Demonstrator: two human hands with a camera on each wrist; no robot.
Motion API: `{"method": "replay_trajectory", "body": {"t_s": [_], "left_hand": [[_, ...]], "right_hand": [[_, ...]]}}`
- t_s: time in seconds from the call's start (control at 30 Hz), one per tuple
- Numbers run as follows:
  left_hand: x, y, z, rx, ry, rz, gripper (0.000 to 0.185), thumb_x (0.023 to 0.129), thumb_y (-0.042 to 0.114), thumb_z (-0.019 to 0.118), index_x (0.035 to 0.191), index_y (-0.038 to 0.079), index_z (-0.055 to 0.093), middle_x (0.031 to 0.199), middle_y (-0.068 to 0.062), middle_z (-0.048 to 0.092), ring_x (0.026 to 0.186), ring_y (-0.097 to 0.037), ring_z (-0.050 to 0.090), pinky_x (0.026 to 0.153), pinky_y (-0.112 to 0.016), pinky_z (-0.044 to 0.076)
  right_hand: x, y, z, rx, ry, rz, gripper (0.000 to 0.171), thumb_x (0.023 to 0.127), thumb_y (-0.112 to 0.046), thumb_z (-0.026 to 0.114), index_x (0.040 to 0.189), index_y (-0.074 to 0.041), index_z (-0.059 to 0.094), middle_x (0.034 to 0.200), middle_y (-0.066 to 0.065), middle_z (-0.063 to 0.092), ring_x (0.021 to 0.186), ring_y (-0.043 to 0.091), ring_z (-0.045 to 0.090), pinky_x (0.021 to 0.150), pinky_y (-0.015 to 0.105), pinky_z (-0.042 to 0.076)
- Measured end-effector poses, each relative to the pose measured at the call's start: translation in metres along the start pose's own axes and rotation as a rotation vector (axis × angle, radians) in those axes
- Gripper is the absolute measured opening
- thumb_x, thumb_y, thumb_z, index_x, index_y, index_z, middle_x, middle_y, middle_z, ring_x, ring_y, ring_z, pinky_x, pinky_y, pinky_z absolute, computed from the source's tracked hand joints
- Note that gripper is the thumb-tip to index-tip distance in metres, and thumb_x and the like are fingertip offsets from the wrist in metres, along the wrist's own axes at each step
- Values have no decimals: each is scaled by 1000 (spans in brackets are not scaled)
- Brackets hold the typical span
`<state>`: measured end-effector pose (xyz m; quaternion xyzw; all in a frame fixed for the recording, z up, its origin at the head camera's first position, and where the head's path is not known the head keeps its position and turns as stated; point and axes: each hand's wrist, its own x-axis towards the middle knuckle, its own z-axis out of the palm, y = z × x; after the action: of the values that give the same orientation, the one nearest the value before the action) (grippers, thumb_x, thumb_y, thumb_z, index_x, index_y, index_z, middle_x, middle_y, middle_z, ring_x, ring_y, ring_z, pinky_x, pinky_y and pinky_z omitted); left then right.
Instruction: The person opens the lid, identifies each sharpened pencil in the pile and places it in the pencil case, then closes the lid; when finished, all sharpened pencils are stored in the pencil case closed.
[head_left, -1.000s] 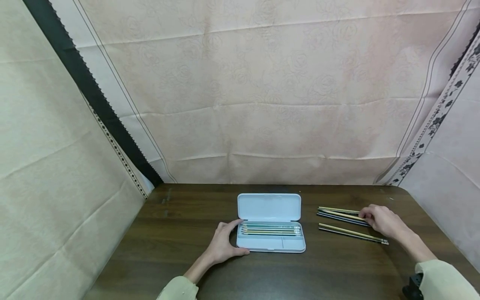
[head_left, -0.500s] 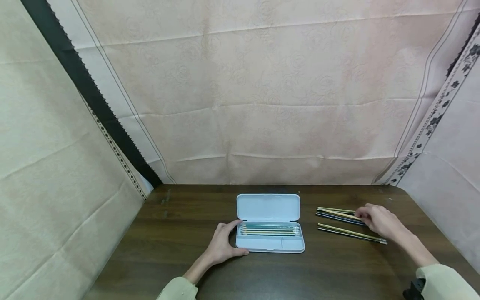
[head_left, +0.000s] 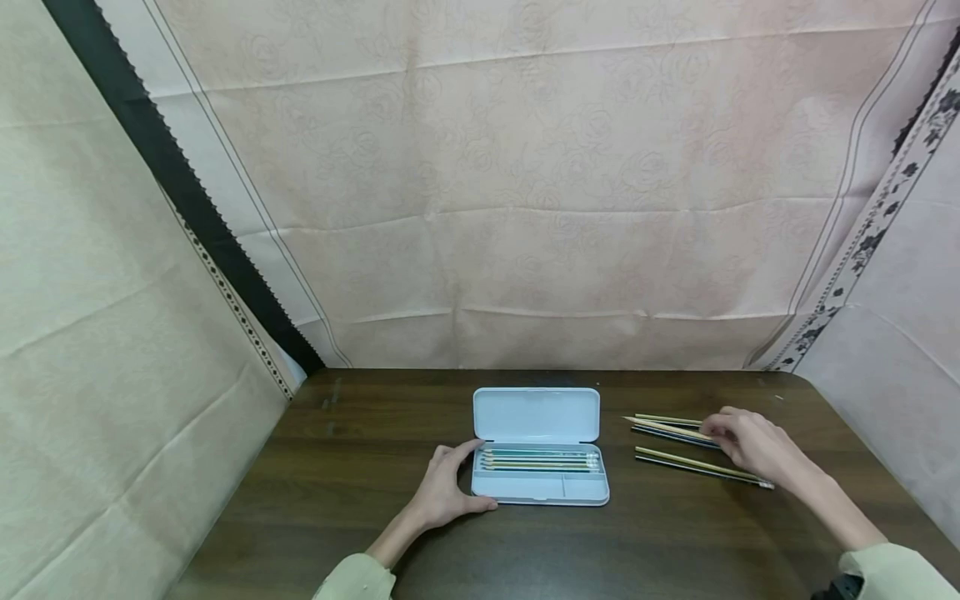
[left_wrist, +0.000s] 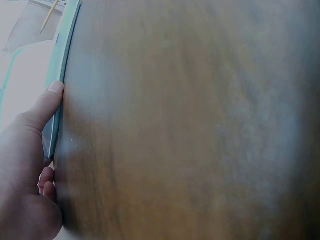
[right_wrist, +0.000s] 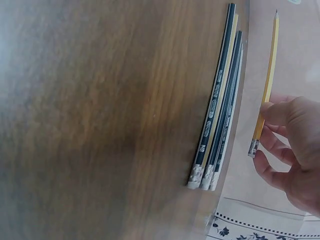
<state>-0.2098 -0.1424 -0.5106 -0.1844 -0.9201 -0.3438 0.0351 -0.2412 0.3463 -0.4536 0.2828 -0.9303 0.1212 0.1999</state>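
My left hand (head_left: pixel 442 490) grips the left end of a pale blue pencil case (head_left: pixel 517 489), thumb at its front edge and fingers at the back. The case lies with its lid (head_left: pixel 537 414) raised, and several pencils (head_left: pixel 536 461) rest in its long compartment. In the left wrist view the thumb (left_wrist: pixel 52 92) presses the case's edge. At the right, my right hand (head_left: pixel 753 442) pinches a yellow pencil (right_wrist: pixel 271 60) near its eraser end, the sharpened tip pointing away from the hand. Loose dark and yellow pencils (head_left: pixel 678 434) lie beneath and beside it.
Nearer the front, a yellow pencil and a dark pencil (head_left: pixel 697 468) lie side by side on the brown wooden table (head_left: pixel 555 550). Pale patterned cloth (head_left: pixel 525 208) hangs behind the table and along both sides.
My right hand has shifted slightly left, and the yellow pencil it pinches now sticks out left past the others. My left hand stays on the pencil case.
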Motion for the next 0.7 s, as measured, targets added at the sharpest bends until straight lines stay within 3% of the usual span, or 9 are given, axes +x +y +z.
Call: {"method": "replay_trajectory", "body": {"t_s": [0.2, 0.7], "left_hand": [[1, 0, 0, 8, -1, -1, 90, 59, 59, 75, 136, 27, 40, 117, 1, 44, 98, -15, 35, 78, -37, 37], [0, 0, 1, 12, 7, 3, 90, 59, 60, 75, 135, 26, 41, 116, 1, 45, 97, -15, 35, 77, -36, 37]], "right_hand": [[2, -11, -4, 2, 37, -57, 26, 69, 0, 74, 84, -21, 67, 78, -13, 55, 66, 5, 53, 48, 27, 40], [5, -35, 2, 46, 40, -97, 30, 68, 1, 74, 85, -22, 66, 77, -14, 52, 63, -1, 48, 48, 23, 38]]}}
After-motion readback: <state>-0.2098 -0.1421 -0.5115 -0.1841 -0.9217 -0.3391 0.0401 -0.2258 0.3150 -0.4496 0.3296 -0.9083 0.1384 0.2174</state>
